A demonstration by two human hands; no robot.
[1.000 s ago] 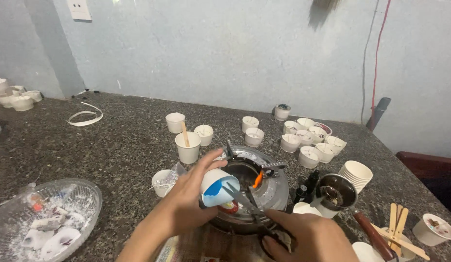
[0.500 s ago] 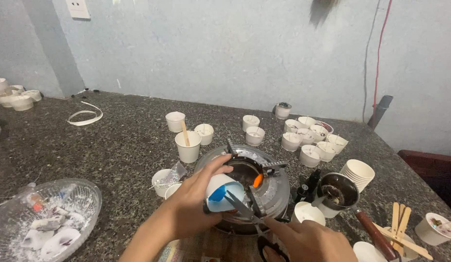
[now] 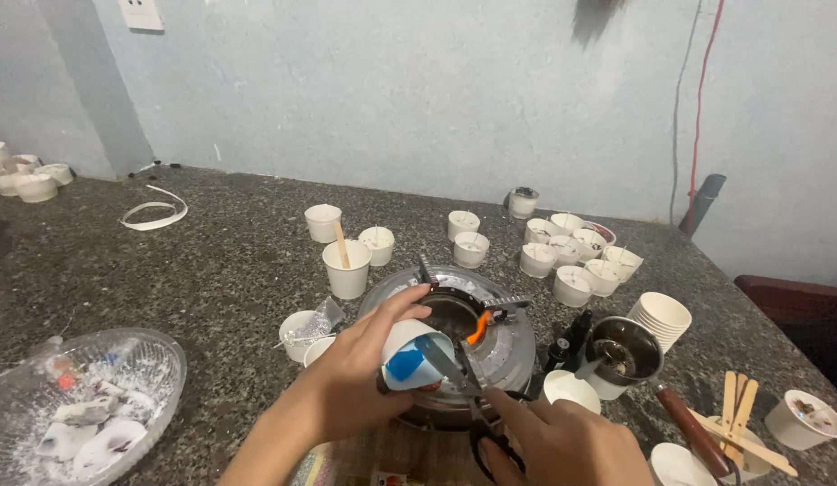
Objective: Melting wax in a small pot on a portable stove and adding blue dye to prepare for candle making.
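Left hand (image 3: 351, 382) wraps a tilted white-and-blue paper cup (image 3: 409, 355) over the near side of the lit stove (image 3: 454, 337); right hand (image 3: 562, 441) grips scissors (image 3: 459, 378), blades touching the cup's rim; saucepan (image 3: 625, 353) sits right.

The left hand (image 3: 351, 382) has tipped the small white paper cup with the blue patch (image 3: 407, 355) a bit more onto its side than before. The metal scissors (image 3: 454, 369) in the right hand (image 3: 562, 445) have slid further up, and their blades now sit against the cup's open rim. The orange flame (image 3: 478, 328) has grown a little.
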